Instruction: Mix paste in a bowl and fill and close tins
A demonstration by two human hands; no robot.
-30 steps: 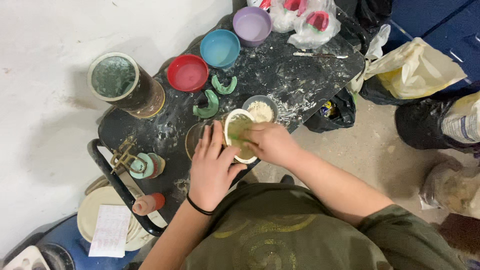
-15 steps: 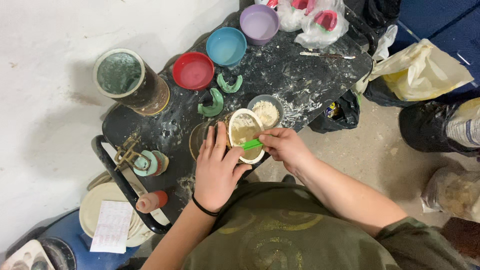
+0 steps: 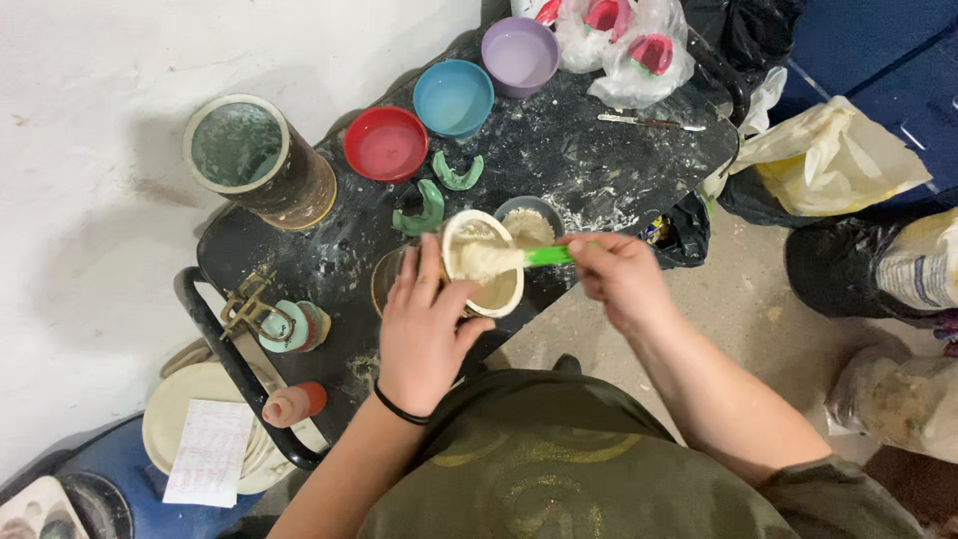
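A small white cup point(image 3: 484, 262), smeared inside with pale paste, is gripped by the left hand point(image 3: 427, 324), fingers wrapped round its side, just over the near edge of the table point(image 3: 589, 165). A green-handled spatula point(image 3: 519, 259), loaded with a lump of the same paste, is pinched in the closed fingers of the right hand point(image 3: 621, 279). The black tabletop is dusted all over with white powder. Red point(image 3: 385, 143), blue point(image 3: 453, 98) and purple point(image 3: 520, 56) rubbery bowls are lined up at the back, beside a grimy round tin point(image 3: 261, 160). Bare concrete floor is seen around it.

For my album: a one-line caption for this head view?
Left hand steadies a cup while right hand lifts paste on a green spatula.
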